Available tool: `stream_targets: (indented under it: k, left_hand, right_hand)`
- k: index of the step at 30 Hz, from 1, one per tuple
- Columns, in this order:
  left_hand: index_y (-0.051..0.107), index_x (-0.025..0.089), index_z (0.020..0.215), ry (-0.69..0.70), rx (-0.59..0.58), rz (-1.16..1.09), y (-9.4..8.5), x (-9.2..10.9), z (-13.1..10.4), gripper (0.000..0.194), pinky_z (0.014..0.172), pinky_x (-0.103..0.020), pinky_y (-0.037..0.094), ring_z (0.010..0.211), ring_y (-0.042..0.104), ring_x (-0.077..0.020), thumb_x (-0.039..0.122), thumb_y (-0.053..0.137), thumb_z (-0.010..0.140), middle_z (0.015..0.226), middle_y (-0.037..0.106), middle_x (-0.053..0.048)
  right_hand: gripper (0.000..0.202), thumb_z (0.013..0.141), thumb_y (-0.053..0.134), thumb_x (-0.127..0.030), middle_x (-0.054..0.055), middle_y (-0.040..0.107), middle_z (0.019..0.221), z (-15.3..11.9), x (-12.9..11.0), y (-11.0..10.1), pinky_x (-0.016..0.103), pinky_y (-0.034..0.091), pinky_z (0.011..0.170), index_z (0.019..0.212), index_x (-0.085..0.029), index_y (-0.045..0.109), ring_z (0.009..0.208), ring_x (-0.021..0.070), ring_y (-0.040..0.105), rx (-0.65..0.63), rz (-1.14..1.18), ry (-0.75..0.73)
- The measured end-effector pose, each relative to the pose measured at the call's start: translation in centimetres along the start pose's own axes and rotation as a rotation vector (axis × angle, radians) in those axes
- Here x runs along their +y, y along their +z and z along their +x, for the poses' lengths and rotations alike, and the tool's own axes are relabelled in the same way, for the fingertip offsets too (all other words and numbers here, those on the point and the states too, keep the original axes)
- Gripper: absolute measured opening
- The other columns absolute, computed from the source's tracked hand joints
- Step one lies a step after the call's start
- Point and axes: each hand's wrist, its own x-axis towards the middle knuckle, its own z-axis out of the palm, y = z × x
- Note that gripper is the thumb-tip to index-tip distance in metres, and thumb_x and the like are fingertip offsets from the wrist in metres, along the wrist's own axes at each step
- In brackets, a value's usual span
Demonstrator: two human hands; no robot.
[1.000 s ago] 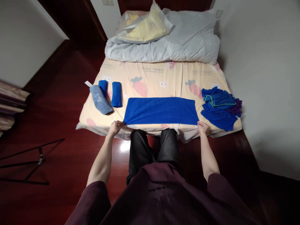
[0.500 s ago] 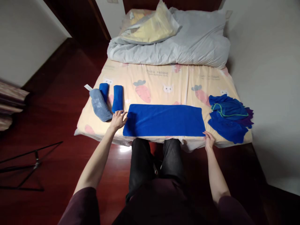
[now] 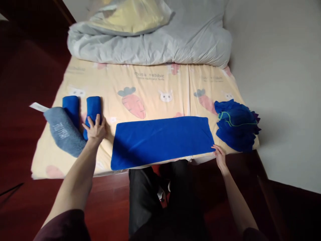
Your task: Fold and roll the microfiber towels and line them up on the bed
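A blue towel [image 3: 163,139], folded into a long rectangle, lies flat along the bed's near edge. At its near right corner, my right hand [image 3: 219,157] pinches the cloth between its fingertips. My left hand [image 3: 95,129] is open, fingers spread, over the lower part of a rolled blue towel [image 3: 94,105]; the palm hides how firmly it touches. Beside that roll lies a second rolled blue towel [image 3: 71,108]. A grey-blue rolled towel [image 3: 62,129] with white lettering and a white tag overlaps the second roll.
On the right of the bed is a crumpled pile of blue cloths [image 3: 235,127] with a green-edged piece on top. A grey quilt [image 3: 195,43] and a yellow bundle [image 3: 137,16] lie across the far end. The patterned sheet [image 3: 150,90] covers the bed.
My left hand has moved left, from beside the flat towel's left end onto the nearer roll. My right hand stays at the towel's corner. The view has shifted closer and tilted.
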Motion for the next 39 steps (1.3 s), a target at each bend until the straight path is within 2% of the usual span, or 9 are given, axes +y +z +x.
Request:
stream_targets:
  k: [8,14,17,20,24,27,34,37,39]
  left_hand:
    - [0.041,0.000,0.156,-0.126,0.118,-0.023,0.0,-4.5,2.6,0.062,0.121,-0.076,0.011,0.158,0.001,-0.0498,0.019,0.035,0.097,0.172,0.020,-0.020]
    - [0.043,-0.001,0.155,0.068,0.234,-0.045,0.6,-1.2,0.6,0.064,0.123,-0.073,0.012,0.158,0.007,-0.0509,0.031,0.035,0.100,0.171,0.021,-0.025]
    - [0.049,0.002,0.150,0.091,0.142,-0.062,0.6,0.7,-4.1,0.062,0.119,-0.063,0.036,0.149,0.038,-0.0454,0.034,0.039,0.098,0.157,0.042,-0.029]
    - [0.058,0.013,0.139,-0.019,0.000,-0.160,1.3,0.9,-11.4,0.054,0.102,-0.057,0.055,0.123,0.065,-0.0419,0.042,0.041,0.098,0.129,0.065,-0.025]
    - [0.062,0.022,0.112,-0.246,-0.268,-0.382,2.7,0.6,-20.8,0.038,0.087,-0.051,0.062,0.091,0.077,-0.0365,0.051,0.049,0.092,0.093,0.076,-0.014]
    - [0.058,0.021,0.102,-0.378,-0.319,-0.657,3.6,1.3,-24.2,0.037,0.074,-0.041,0.065,0.079,0.078,-0.0298,0.055,0.059,0.087,0.091,0.077,-0.012]
    - [0.056,0.018,0.088,-0.472,-0.262,-0.912,3.3,1.8,-24.1,0.026,0.070,-0.036,0.067,0.080,0.079,-0.0270,0.044,0.057,0.087,0.088,0.078,-0.014]
    - [0.059,0.020,0.084,-0.452,-0.281,-0.687,2.8,0.8,-23.2,0.021,0.070,-0.039,0.065,0.077,0.078,-0.0302,0.040,0.059,0.083,0.078,0.076,-0.013]
    - [0.062,0.021,0.085,-0.372,-0.186,-0.474,2.3,0.5,-21.7,0.019,0.078,-0.043,0.064,0.085,0.078,-0.0338,0.039,0.059,0.082,0.077,0.076,-0.014]
  right_hand:
    - [0.044,0.086,0.066,-0.057,0.008,0.076,0.113,0.0,0.0,-0.2,0.031,0.047,0.065,0.114,-0.025,0.078,0.070,0.0156,0.058,-0.034,-0.053,-0.012]
    - [0.042,0.083,0.069,-0.052,0.010,0.074,0.123,-0.2,0.1,-0.5,0.033,0.051,0.071,0.113,-0.024,0.078,0.089,0.0226,0.066,-0.046,-0.098,-0.013]
    - [0.039,0.081,0.070,-0.047,0.010,0.072,0.129,-0.3,0.0,-0.6,0.033,0.051,0.074,0.113,-0.025,0.078,0.097,0.0244,0.066,-0.067,-0.097,-0.026]
    - [0.041,0.080,0.069,-0.042,0.010,0.075,0.123,-0.1,0.3,-0.7,0.031,0.048,0.071,0.115,-0.023,0.077,0.094,0.0234,0.067,-0.069,-0.044,-0.012]
    - [0.041,0.075,0.065,-0.038,0.012,0.077,0.115,0.2,0.8,-0.3,0.029,0.045,0.065,0.110,-0.019,0.076,0.085,0.0216,0.067,-0.040,0.027,-0.020]
    - [0.038,0.072,0.061,-0.037,0.012,0.078,0.109,0.3,0.9,0.0,0.030,0.046,0.064,0.101,-0.018,0.076,0.077,0.0192,0.064,-0.007,0.025,-0.068]
    - [0.027,0.065,0.062,-0.039,0.009,0.077,0.082,2.0,-1.3,-1.5,0.030,0.049,0.054,0.081,-0.020,0.070,0.066,0.0225,0.065,-0.169,-0.192,-0.090]
    - [0.025,0.068,0.062,-0.036,0.007,0.076,0.078,3.4,-3.4,-1.2,0.031,0.051,0.055,0.085,-0.021,0.072,0.060,0.0218,0.065,-0.157,-0.310,-0.184]
    - [0.027,0.073,0.058,-0.034,0.008,0.078,0.086,4.7,-4.9,-0.2,0.033,0.055,0.061,0.091,-0.021,0.073,0.058,0.0208,0.066,-0.129,-0.360,-0.258]
